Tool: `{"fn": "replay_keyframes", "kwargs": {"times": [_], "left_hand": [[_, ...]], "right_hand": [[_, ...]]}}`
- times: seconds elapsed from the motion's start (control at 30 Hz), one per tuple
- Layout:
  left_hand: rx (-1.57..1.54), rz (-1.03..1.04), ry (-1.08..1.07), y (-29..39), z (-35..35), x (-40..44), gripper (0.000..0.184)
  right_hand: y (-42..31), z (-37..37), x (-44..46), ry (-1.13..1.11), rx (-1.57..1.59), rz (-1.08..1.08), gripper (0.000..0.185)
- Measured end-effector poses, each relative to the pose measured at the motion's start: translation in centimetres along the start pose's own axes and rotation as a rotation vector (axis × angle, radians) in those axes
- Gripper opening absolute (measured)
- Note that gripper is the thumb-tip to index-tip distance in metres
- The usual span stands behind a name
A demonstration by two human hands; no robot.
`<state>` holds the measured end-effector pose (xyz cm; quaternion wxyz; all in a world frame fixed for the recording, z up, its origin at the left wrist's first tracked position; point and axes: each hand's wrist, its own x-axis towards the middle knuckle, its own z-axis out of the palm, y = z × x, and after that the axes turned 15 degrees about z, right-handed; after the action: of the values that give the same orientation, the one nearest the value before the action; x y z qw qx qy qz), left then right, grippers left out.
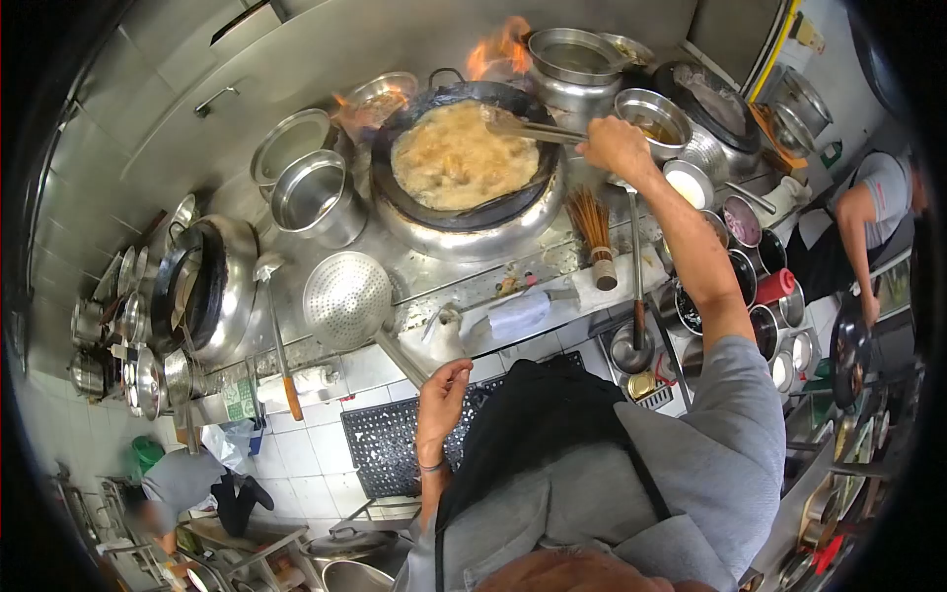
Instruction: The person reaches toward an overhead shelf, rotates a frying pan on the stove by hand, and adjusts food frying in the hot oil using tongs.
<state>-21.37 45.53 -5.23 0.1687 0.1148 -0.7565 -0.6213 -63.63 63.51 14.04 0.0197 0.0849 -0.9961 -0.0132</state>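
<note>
My right hand (617, 150) is closed around the handle of a long metal utensil (541, 130). The utensil reaches into a large black wok (554, 176), where its end is partly hidden in bubbling golden frying oil (459, 158). My left hand (442, 397) is low in front of the counter, fingers curled at the handle end of a perforated skimmer (345, 299). The skimmer's round head is over the counter's front part, left of the wok. Right of the wok lie a bamboo brush (592, 232) and a ladle (638, 296).
Flames (500, 47) rise behind the wok. Metal pots (318, 197) stand to its left, and a second wok (182, 286) sits farther left. Seasoning containers (742, 219) crowd the right side. One person (858, 207) stands at right; another (187, 488) is at lower left.
</note>
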Motion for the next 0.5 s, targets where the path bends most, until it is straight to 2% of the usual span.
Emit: {"fn": "replay_keyframes", "kwargs": {"times": [0.13, 0.2, 0.3, 0.4, 0.5], "left_hand": [[-0.015, 0.006, 0.028, -0.2, 0.4, -0.6, 0.024], [-0.04, -0.059, 0.023, 0.1, 0.3, -1.0, 0.024], [-0.036, -0.058, 0.027, -0.3, 0.3, -1.8, 0.024], [-0.031, -0.045, 0.043, -0.4, 0.2, -2.3, 0.024], [-0.035, -0.048, 0.065, -0.7, 0.1, -2.5, 0.024]], "right_hand": [[-0.7, 1.6, 1.0, -0.017, -0.005, 0.033, 0.045], [-0.9, 2.2, 2.5, -0.052, -0.001, 0.032, 0.048], [-0.5, 5.9, 6.7, -0.093, 0.076, -0.036, 0.043], [0.3, 12.5, 12.3, -0.074, 0.119, -0.206, 0.042], [-0.8, 10.2, 10.6, -0.224, 0.139, -0.228, 0.053]]}}
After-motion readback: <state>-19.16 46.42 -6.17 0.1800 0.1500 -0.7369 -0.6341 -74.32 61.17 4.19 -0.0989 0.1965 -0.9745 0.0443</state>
